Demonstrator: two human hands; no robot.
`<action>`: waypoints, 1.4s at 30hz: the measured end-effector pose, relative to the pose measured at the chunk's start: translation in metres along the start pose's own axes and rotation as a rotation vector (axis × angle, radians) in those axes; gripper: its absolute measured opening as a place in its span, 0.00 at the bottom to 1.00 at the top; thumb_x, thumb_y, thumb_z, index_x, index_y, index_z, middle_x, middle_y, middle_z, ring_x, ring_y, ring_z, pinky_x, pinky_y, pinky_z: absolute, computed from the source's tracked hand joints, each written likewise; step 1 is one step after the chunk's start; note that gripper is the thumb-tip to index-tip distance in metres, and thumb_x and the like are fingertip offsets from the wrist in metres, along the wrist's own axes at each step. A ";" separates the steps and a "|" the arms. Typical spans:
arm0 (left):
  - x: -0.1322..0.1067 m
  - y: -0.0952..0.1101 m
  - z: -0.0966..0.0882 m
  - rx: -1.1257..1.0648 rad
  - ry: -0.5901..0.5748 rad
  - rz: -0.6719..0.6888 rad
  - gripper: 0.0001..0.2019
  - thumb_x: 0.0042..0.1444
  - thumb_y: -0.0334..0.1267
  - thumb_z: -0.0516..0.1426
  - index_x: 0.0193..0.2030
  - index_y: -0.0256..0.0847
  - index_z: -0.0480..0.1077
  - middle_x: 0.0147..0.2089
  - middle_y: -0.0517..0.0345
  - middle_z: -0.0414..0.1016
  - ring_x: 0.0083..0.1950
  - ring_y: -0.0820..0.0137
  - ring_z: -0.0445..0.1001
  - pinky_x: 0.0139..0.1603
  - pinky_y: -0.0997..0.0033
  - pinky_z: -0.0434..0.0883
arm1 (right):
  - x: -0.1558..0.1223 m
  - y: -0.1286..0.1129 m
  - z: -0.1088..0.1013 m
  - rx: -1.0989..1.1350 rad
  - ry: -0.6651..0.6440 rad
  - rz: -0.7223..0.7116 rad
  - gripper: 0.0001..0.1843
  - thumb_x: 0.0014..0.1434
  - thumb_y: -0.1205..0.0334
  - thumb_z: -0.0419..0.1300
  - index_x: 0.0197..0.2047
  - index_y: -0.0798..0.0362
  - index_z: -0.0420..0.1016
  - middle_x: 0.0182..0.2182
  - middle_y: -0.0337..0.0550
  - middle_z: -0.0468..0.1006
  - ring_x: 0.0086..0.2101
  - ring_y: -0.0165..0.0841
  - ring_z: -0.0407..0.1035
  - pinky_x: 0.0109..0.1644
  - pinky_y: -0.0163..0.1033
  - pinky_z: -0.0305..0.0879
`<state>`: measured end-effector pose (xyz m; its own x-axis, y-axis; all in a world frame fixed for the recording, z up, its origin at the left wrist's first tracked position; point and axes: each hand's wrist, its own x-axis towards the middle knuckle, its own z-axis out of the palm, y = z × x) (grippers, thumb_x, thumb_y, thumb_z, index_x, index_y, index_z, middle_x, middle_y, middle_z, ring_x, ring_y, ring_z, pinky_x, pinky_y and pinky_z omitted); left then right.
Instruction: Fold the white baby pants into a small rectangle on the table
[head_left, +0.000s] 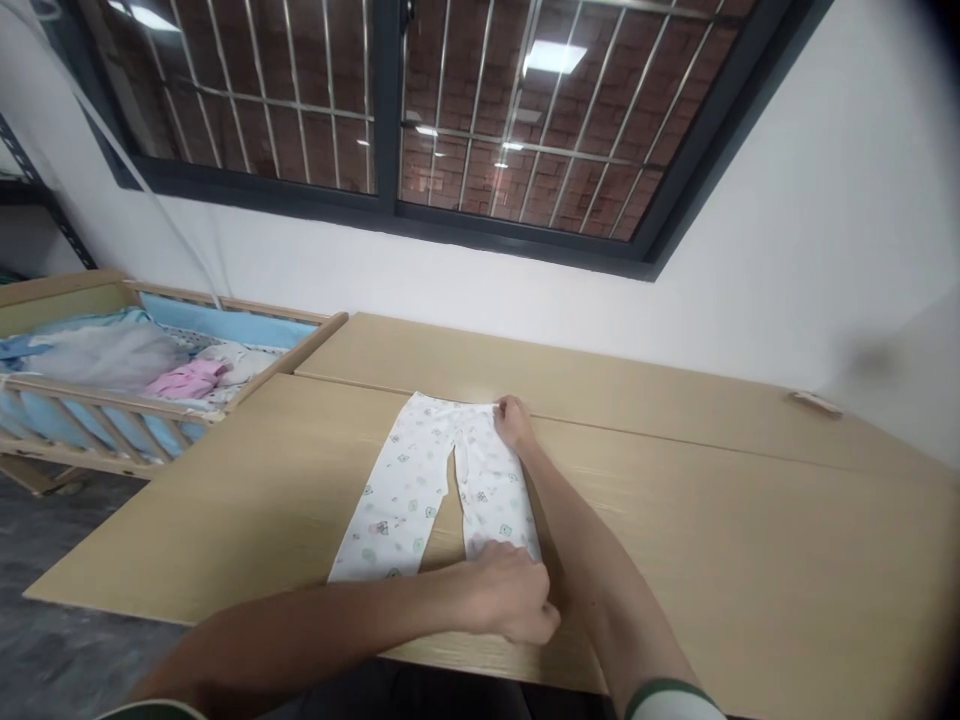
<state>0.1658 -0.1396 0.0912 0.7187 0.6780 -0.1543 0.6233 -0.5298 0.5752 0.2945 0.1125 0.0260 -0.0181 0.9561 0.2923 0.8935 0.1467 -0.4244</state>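
Note:
A pair of small white pants (405, 475) with green and grey prints lies flat on the wooden table, waistband away from me and legs toward me. My right hand (514, 422) pinches the right corner of the waistband at the far end. Nearer to me, my left hand (514, 592) reaches across to the right leg and is closed at its lower end. The hem there is hidden under the fingers. My left forearm passes just below the left leg's hem.
The table (712, 540) stretches wide to the right, with a seam near its back. A wooden crib (289, 365) at the left holds a pink cloth (187, 379) and pale bedding. A small object (816, 403) lies at the back right. Behind are a white wall and a barred window.

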 end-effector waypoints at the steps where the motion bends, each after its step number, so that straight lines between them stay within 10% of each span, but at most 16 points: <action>1: -0.002 -0.001 -0.004 0.004 0.012 -0.018 0.13 0.53 0.43 0.55 0.26 0.39 0.76 0.34 0.34 0.80 0.40 0.43 0.80 0.38 0.48 0.72 | 0.001 -0.004 -0.004 -0.011 -0.014 -0.002 0.12 0.66 0.67 0.52 0.49 0.57 0.72 0.47 0.53 0.76 0.49 0.38 0.69 0.55 0.40 0.61; 13: -0.130 -0.050 -0.011 -1.049 0.466 -0.240 0.16 0.53 0.51 0.52 0.27 0.40 0.68 0.26 0.48 0.80 0.25 0.66 0.77 0.28 0.69 0.73 | 0.066 -0.097 -0.065 -0.021 -0.264 0.050 0.12 0.48 0.72 0.67 0.39 0.60 0.79 0.27 0.46 0.80 0.29 0.36 0.76 0.34 0.34 0.69; 25: -0.178 -0.109 0.016 -1.064 0.718 -0.527 0.27 0.51 0.67 0.54 0.27 0.41 0.66 0.21 0.53 0.76 0.17 0.68 0.71 0.18 0.73 0.63 | 0.046 -0.189 0.022 0.044 -0.219 0.112 0.15 0.53 0.71 0.66 0.45 0.58 0.75 0.30 0.45 0.80 0.29 0.33 0.74 0.29 0.31 0.64; 30: -0.188 -0.124 0.022 -0.880 0.684 -0.586 0.27 0.56 0.66 0.49 0.28 0.42 0.67 0.22 0.52 0.76 0.18 0.65 0.71 0.20 0.71 0.62 | 0.036 -0.201 0.034 0.048 -0.169 0.078 0.13 0.56 0.69 0.61 0.46 0.56 0.73 0.38 0.49 0.79 0.38 0.37 0.74 0.36 0.34 0.65; 35: -0.205 -0.115 0.012 -0.186 0.764 -0.572 0.20 0.65 0.52 0.49 0.25 0.47 0.68 0.24 0.52 0.75 0.29 0.59 0.77 0.29 0.66 0.67 | 0.015 -0.212 0.027 0.093 -0.186 -0.049 0.17 0.64 0.60 0.56 0.55 0.56 0.69 0.47 0.53 0.78 0.46 0.40 0.73 0.47 0.39 0.67; 42: -0.188 -0.111 0.028 0.441 0.990 -0.069 0.15 0.65 0.41 0.52 0.55 0.47 0.71 0.57 0.49 0.77 0.56 0.54 0.76 0.52 0.55 0.76 | -0.118 -0.222 -0.011 0.337 -0.652 -0.783 0.35 0.69 0.42 0.51 0.73 0.45 0.54 0.71 0.45 0.58 0.67 0.39 0.57 0.68 0.43 0.55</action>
<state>-0.0298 -0.2226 0.0343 0.2336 0.7189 0.6547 0.8509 -0.4770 0.2202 0.1028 -0.0356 0.0948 -0.8574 0.5017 0.1146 0.3610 0.7450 -0.5609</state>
